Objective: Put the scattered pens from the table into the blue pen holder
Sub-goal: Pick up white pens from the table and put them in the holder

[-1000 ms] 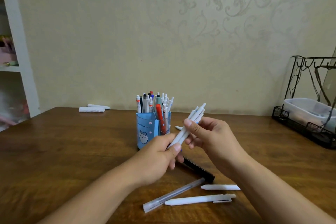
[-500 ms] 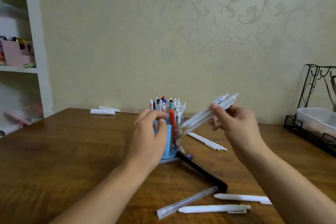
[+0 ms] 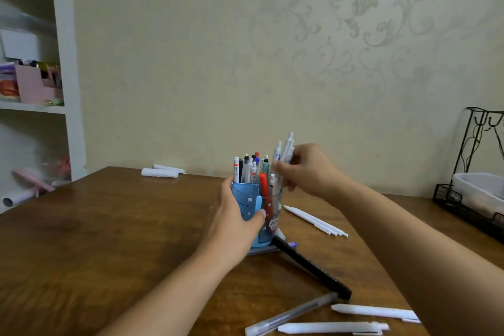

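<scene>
Brown wooden table [image 3: 109, 240], blue pen holder [image 3: 246, 200], loose white pens [image 3: 316, 219], black pen [image 3: 313, 267], wire rack [image 3: 463, 207], rolled white paper [image 3: 161, 172]

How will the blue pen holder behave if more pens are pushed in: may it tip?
The blue pen holder looks tall and crowded, so it may tip. The left hand gripping its side probably steadies it. Its flat base should resist sliding somewhat.
</scene>
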